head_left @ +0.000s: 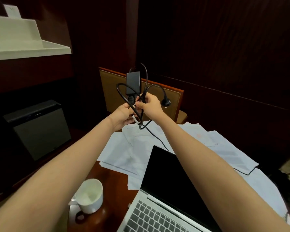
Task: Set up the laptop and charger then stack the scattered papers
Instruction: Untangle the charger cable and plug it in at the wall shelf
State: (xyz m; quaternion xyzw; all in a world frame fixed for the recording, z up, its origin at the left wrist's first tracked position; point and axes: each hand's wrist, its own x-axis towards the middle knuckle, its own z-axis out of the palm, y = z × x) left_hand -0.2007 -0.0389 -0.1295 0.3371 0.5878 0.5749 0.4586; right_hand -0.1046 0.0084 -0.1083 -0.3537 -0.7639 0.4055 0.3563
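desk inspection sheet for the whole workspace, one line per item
surface: wooden desk, partly covered by papers
job's things: laptop open, screen dark; charger held up in the air; papers scattered, unstacked
clutter: white cup left of the laptop
hands: left hand and right hand both grip the looped cord
cables: thin cable trails from the hands over the papers; plug dangles
surroundings: chair behind desk, white shelf upper left, dark box at left

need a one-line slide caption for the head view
Left hand and right hand hold the tangled black charger above the open laptop, scattered papers and a white cup.
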